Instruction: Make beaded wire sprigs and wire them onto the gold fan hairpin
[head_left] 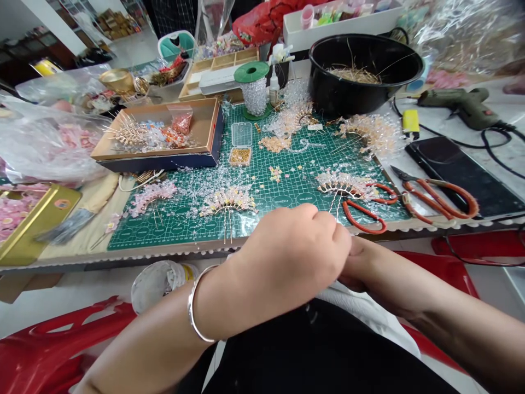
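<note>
My left hand (297, 246), with a silver bangle (191, 306) on its wrist, is closed, knuckles up, in front of the table edge. Its curled fingers meet my right hand (353, 268), which is mostly covered by it. Anything between them is hidden. Just beyond lie a beaded hairpin (342, 185) with two long prongs and red-handled scissors (365, 216). To the left on the green cutting mat (180, 219) are another beaded hairpin (227, 201) and a pink beaded one (153, 196).
A cardboard box (205, 131) of beaded sprigs, a bead spool (252, 93) and a black basin (356, 98) stand behind. At right lie orange-handled snips (438, 194), a black phone (455, 169) and a glue gun (459, 104). Red chairs (53, 350) are below.
</note>
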The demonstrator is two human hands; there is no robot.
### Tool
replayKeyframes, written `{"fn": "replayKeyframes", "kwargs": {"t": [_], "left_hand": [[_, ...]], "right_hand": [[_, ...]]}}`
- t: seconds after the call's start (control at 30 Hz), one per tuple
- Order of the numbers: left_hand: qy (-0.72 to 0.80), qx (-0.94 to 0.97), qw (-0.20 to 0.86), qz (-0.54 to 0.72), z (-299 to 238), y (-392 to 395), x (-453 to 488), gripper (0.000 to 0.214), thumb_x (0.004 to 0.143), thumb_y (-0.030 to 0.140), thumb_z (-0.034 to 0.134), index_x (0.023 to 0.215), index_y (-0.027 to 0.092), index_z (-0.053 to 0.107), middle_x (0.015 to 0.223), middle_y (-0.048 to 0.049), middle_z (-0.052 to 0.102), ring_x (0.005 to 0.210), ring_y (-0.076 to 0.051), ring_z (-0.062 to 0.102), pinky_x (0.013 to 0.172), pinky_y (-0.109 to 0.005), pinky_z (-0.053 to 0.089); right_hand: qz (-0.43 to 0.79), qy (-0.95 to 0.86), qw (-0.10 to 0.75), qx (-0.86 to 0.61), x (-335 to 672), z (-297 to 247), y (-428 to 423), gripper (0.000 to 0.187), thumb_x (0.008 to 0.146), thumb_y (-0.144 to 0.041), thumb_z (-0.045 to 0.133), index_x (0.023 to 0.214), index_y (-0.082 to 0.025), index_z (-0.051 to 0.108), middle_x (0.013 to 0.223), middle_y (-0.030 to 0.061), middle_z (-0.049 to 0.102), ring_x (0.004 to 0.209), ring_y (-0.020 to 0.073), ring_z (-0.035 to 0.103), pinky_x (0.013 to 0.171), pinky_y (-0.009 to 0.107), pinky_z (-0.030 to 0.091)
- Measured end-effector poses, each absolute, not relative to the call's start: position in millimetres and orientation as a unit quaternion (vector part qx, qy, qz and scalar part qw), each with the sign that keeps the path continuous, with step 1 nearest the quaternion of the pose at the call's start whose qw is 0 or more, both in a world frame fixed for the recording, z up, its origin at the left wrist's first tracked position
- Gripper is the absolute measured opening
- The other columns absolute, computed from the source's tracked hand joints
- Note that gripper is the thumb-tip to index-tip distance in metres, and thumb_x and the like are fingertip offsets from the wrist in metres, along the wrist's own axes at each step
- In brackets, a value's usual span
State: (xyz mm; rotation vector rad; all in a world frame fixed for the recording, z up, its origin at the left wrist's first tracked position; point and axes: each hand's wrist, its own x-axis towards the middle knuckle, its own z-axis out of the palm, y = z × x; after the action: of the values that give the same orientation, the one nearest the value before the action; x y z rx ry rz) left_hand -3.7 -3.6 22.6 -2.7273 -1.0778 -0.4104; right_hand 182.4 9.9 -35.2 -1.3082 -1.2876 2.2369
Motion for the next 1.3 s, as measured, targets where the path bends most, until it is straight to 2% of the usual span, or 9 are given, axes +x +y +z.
{"fn": "replayKeyframes", "kwargs": {"t": [0.27,0.37,0.5,0.67,0.77,0.83,1.03,1.17,1.3], "left_hand": [[-0.407,-0.885,-0.034,-0.225,14,-42,-5,0.015,0.088,0.008,0.053,0.081,0.016,0.063,0.062,0.0003,0.052,0.054,-0.016,0.041,0.050,-0.033,0.033],[-0.409,-0.883,-0.013,-0.228,5,-46,-7,0.014,0.087,0.007,0.055,0.082,0.014,0.066,0.058,0.0007,0.049,0.051,-0.017,0.038,0.047,-0.034,0.026],[-0.445,-0.860,-0.038,-0.247,-4,-46,-10,0.017,0.091,0.010,0.053,0.089,0.012,0.070,0.058,0.0005,0.054,0.050,-0.016,0.044,0.050,-0.032,0.031],[-0.486,-0.792,-0.249,-0.274,-11,-40,-13,0.023,0.101,0.020,0.048,0.098,0.017,0.071,0.067,-0.0004,0.067,0.059,-0.016,0.062,0.059,-0.028,0.044],[-0.516,-0.692,-0.408,-0.298,-17,-35,-14,0.031,0.105,0.037,0.048,0.122,0.018,0.065,0.080,-0.0017,0.071,0.070,-0.016,0.066,0.066,-0.028,0.052],[-0.533,-0.641,-0.450,-0.320,-21,-32,-15,0.047,0.101,0.047,0.053,0.137,0.017,0.054,0.073,0.0011,0.066,0.062,-0.015,0.061,0.061,-0.027,0.051],[-0.570,-0.596,-0.405,-0.396,-23,-27,-19,0.051,0.088,0.053,0.072,0.121,0.020,0.053,0.056,0.0135,0.033,0.046,-0.009,0.036,0.045,-0.021,0.036],[-0.555,-0.638,-0.319,-0.427,-20,-24,-23,0.037,0.087,0.046,0.076,0.105,0.020,0.057,0.054,0.0153,0.026,0.044,-0.006,0.028,0.046,-0.020,0.033],[-0.476,-0.747,-0.286,-0.366,-7,-11,-41,0.030,0.091,0.038,0.073,0.114,0.020,0.064,0.053,0.0144,0.032,0.045,-0.007,0.035,0.050,-0.021,0.034]], "right_hand": [[0.803,-0.338,0.227,-0.435,191,-23,13,0.043,0.079,-0.049,0.079,0.065,-0.019,0.053,0.054,-0.0093,0.022,0.048,0.0062,0.012,0.043,0.025,0.010],[0.814,-0.315,0.242,-0.423,190,-21,14,0.043,0.077,-0.047,0.084,0.064,-0.019,0.055,0.053,-0.0093,0.023,0.047,0.0052,0.013,0.042,0.023,0.011],[0.821,-0.304,0.252,-0.412,187,-19,14,0.035,0.080,-0.043,0.083,0.067,-0.017,0.064,0.053,-0.0080,0.028,0.047,0.0047,0.015,0.042,0.022,0.012],[0.833,-0.295,0.254,-0.394,186,-15,11,0.032,0.080,-0.044,0.082,0.070,-0.016,0.069,0.051,-0.0088,0.025,0.046,0.0043,0.014,0.042,0.020,0.012],[0.842,-0.292,0.242,-0.384,185,-14,6,0.035,0.078,-0.047,0.083,0.070,-0.016,0.069,0.050,-0.0094,0.023,0.044,0.0037,0.013,0.042,0.022,0.011],[0.846,-0.289,0.232,-0.383,184,-14,3,0.037,0.075,-0.048,0.084,0.070,-0.015,0.069,0.052,-0.0077,0.030,0.044,0.0031,0.013,0.042,0.022,0.011],[0.849,-0.278,0.200,-0.402,183,-11,-4,0.042,0.069,-0.051,0.089,0.069,-0.014,0.069,0.062,-0.0019,0.048,0.049,0.0030,0.021,0.045,0.022,0.010],[0.850,-0.279,0.184,-0.408,185,-9,-6,0.043,0.065,-0.050,0.091,0.068,-0.015,0.068,0.064,-0.0013,0.054,0.047,0.0018,0.022,0.044,0.022,0.011],[0.814,-0.359,0.154,-0.429,188,-7,-9,0.047,0.066,-0.059,0.087,0.070,-0.016,0.069,0.061,-0.0012,0.055,0.045,0.0031,0.024,0.044,0.023,0.014]]}}
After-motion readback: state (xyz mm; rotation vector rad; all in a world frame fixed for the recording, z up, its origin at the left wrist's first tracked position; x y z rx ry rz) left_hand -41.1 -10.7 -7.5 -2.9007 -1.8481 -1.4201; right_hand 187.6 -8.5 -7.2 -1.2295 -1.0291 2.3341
